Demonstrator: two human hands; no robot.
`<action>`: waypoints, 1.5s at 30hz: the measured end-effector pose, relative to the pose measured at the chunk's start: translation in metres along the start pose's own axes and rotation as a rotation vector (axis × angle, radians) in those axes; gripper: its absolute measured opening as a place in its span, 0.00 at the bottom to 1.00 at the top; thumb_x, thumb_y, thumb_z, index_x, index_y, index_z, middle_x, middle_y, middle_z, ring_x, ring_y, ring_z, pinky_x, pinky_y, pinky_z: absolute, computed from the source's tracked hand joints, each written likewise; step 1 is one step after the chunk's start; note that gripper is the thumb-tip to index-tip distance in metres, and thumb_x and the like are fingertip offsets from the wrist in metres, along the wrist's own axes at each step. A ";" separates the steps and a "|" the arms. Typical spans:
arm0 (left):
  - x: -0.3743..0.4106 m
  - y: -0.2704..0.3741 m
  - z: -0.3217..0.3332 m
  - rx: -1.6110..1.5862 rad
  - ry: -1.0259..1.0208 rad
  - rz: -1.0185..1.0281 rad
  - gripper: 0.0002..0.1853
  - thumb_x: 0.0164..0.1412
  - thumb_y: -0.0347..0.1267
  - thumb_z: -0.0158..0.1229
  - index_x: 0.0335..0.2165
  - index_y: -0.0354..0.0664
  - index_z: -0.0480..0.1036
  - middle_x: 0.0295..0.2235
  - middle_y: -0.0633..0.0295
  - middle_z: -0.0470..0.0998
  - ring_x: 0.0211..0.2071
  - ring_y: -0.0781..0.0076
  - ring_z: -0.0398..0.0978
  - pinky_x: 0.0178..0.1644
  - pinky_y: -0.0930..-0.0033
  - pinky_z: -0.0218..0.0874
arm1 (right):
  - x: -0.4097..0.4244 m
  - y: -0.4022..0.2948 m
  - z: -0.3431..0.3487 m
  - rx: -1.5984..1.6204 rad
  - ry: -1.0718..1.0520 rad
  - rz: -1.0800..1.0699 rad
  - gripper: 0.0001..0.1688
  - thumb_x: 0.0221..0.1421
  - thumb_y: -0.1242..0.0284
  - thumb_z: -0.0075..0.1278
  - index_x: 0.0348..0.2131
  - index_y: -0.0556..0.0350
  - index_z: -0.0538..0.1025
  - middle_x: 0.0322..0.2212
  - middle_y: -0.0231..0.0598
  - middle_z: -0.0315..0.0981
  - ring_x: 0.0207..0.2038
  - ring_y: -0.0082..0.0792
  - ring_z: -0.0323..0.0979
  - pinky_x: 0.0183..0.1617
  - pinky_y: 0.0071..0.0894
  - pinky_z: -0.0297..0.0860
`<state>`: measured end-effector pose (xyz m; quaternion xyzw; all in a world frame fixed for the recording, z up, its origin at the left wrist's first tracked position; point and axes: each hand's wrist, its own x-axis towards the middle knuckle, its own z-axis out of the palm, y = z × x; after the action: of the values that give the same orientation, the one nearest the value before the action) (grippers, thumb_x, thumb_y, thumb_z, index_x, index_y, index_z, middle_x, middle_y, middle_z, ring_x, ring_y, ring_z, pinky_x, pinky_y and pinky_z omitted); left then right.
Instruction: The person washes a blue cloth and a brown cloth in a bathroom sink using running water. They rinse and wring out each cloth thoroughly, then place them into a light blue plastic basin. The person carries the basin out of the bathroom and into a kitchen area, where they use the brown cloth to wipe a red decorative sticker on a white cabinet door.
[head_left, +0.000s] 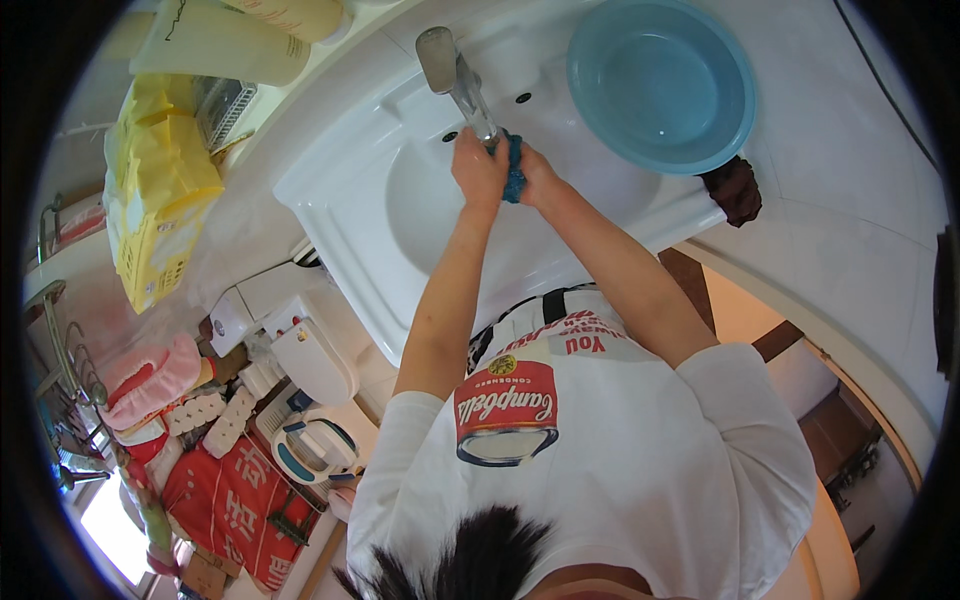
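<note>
My left hand (480, 169) and my right hand (537, 175) are together under the spout of a chrome faucet (468, 97). Between them is a bunched teal cloth (514, 174), gripped from both sides. Parts of the cloth are hidden by my fingers. Both hands are over the bowl of a white ceramic washbasin (420, 202). Whether water runs from the spout cannot be made out.
A light-blue plastic basin (667, 90) rests on the washbasin's right side, beside a crumpled dark brown cloth (733, 192). At the left, a shelf holds a yellow tissue pack (169, 202) and pale bottles (225, 45). A toilet (315, 356) stands lower left.
</note>
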<state>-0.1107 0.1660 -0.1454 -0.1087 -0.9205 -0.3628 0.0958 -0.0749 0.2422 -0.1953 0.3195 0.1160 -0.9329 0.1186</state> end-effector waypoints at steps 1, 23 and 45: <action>0.007 -0.003 -0.004 -0.057 -0.044 -0.068 0.11 0.46 0.33 0.58 0.22 0.39 0.65 0.25 0.52 0.72 0.28 0.50 0.71 0.30 0.55 0.61 | -0.004 -0.002 0.007 0.004 0.068 -0.007 0.19 0.60 0.60 0.32 0.40 0.54 0.68 0.37 0.40 0.70 0.38 0.38 0.71 0.40 0.39 0.70; 0.029 -0.029 -0.013 -1.205 -0.458 -0.819 0.13 0.59 0.31 0.47 0.40 0.34 0.67 0.31 0.58 0.73 0.30 0.70 0.72 0.33 0.71 0.67 | -0.037 -0.034 0.004 -0.949 0.561 -0.094 0.24 0.57 0.57 0.35 0.50 0.44 0.65 0.44 0.33 0.66 0.43 0.35 0.67 0.44 0.35 0.64; 0.017 -0.002 -0.043 -1.523 -0.420 -0.920 0.09 0.58 0.33 0.53 0.35 0.41 0.65 0.29 0.64 0.71 0.29 0.75 0.71 0.34 0.72 0.67 | -0.076 -0.071 0.139 -1.675 -0.232 -1.416 0.18 0.56 0.70 0.40 0.46 0.47 0.70 0.51 0.36 0.62 0.57 0.40 0.54 0.58 0.36 0.53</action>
<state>-0.1236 0.1373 -0.1113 0.1712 -0.3833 -0.8473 -0.3254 -0.1163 0.2799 -0.0311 -0.0904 0.8565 -0.4404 -0.2536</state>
